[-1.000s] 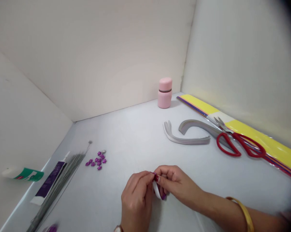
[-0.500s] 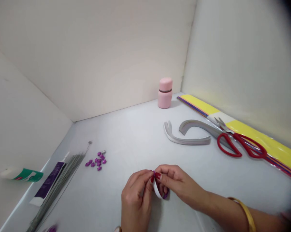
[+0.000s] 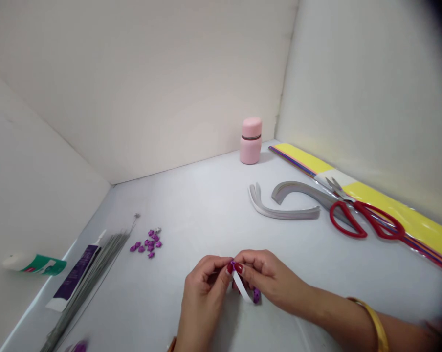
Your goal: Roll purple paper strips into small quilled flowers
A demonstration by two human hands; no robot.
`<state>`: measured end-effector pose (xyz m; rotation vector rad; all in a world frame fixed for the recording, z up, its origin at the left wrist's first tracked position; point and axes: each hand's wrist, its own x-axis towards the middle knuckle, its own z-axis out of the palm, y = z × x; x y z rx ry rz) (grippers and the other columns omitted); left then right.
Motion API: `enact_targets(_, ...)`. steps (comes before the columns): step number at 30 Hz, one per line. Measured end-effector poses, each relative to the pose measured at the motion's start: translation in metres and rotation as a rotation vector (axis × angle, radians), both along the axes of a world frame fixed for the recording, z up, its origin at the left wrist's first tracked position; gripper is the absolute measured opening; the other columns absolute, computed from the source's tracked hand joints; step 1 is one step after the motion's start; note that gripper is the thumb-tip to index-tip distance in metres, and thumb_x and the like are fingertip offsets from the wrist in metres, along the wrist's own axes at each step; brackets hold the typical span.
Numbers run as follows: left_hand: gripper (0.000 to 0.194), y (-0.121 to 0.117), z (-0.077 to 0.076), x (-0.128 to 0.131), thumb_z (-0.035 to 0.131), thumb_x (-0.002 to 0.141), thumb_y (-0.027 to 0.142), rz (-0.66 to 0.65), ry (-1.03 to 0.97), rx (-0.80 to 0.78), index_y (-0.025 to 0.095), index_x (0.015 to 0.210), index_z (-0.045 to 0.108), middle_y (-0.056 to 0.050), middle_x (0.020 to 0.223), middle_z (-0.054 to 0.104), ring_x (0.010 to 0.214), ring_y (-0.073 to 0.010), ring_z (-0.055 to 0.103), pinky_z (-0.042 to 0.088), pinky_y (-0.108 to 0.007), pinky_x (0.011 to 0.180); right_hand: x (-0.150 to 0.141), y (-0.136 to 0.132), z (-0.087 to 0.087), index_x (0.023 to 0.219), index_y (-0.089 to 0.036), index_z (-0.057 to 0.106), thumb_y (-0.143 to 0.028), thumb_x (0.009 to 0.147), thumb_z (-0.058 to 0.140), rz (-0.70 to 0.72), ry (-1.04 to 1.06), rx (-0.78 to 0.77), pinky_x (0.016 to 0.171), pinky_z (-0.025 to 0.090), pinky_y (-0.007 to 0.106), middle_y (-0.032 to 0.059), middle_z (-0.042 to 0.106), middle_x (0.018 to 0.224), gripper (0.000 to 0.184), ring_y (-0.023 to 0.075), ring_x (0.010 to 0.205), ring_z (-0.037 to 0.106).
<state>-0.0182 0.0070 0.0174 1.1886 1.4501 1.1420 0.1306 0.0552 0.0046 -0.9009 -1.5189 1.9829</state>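
Note:
My left hand (image 3: 207,296) and my right hand (image 3: 274,276) meet low in the middle of the head view. Thumbs and fingertips of both pinch the same narrow paper strip (image 3: 242,287), white on one face and purple on the other. At the pinch a small purple fold shows between the thumbnails. The strip's white length hangs below, and its lower end turns to show dotted purple beside my right fingers. To the left lies a loose group of small purple folded paper stars (image 3: 150,243) on the table (image 3: 191,220).
Left of the stars are a bundle of thin grey wires (image 3: 92,274), a purple-and-white tube (image 3: 76,274) and a green-and-white bottle (image 3: 43,264). A pink flask (image 3: 251,142) stands behind. Grey-white strips (image 3: 287,213), red-handled scissors (image 3: 365,215) and a yellow packet (image 3: 386,195) lie right.
My left thumb has shifted up to the fold beside the right thumb. The strip's white length now hangs straighter and further right, with more of its purple end showing.

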Motion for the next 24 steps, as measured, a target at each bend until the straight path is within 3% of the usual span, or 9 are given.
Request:
enact_targets(3, 0.013, -0.0013, -0.0006, 0.0027, 0.058, 0.078, 0.025, 0.017, -0.013, 0.038, 0.016, 0.072, 0.066, -0.003, 0.066, 0.062, 0.062, -0.0162, 0.059, 0.046, -0.026, 0.061, -0.0015, 0.0008, 0.0017, 0.075, -0.013, 0.056, -0.048, 0.077, 0.055, -0.016, 0.042, -0.062, 0.045, 0.034, 0.019, -0.0010, 0.056, 0.059, 0.035, 0.0075, 0.048, 0.046)
enact_targets(6, 0.011, -0.0014, -0.0011, 0.0060, 0.062, 0.075, 0.026, 0.089, -0.216, -0.045, 0.016, 0.071, 0.064, -0.001, 0.060, 0.063, 0.058, -0.0140, 0.057, 0.045, -0.023, 0.059, -0.0031, 0.0017, 0.0041, 0.073, -0.012, 0.057, -0.046, 0.074, 0.060, -0.038, 0.074, -0.076, 0.053, 0.038, 0.021, 0.0005, 0.058, 0.061, 0.034, 0.0091, 0.054, 0.051)
enact_targets(10, 0.020, 0.0010, 0.0002, 0.0039, 0.064, 0.074, 0.033, 0.129, -0.315, -0.127, 0.014, 0.077, 0.067, -0.003, 0.066, 0.066, 0.064, -0.0145, 0.057, 0.044, -0.024, 0.063, -0.0030, 0.0021, 0.0040, 0.073, -0.013, 0.059, -0.045, 0.075, 0.060, -0.054, 0.034, -0.044, 0.055, 0.039, 0.022, 0.0007, 0.059, 0.061, 0.032, 0.0094, 0.054, 0.052)
enact_targets(17, 0.019, 0.0000, -0.0028, 0.0016, 0.066, 0.071, 0.032, 0.076, -0.242, -0.160, 0.014, 0.068, 0.064, -0.002, 0.059, 0.063, 0.059, -0.0144, 0.054, 0.041, -0.024, 0.059, -0.0025, 0.0019, 0.0036, 0.071, -0.013, 0.060, -0.045, 0.072, 0.064, -0.051, 0.038, -0.070, 0.054, 0.040, 0.022, 0.0008, 0.060, 0.062, 0.033, 0.0095, 0.055, 0.053)
enact_targets(24, 0.017, 0.0001, -0.0051, 0.0013, 0.061, 0.076, 0.030, 0.045, -0.273, -0.147, 0.013, 0.074, 0.062, -0.002, 0.059, 0.060, 0.058, -0.0139, 0.054, 0.041, -0.026, 0.059, -0.0036, 0.0012, 0.0057, 0.071, -0.012, 0.057, -0.046, 0.074, 0.061, -0.040, 0.029, -0.085, 0.051, 0.038, 0.021, 0.0013, 0.061, 0.061, 0.034, 0.0089, 0.052, 0.053)
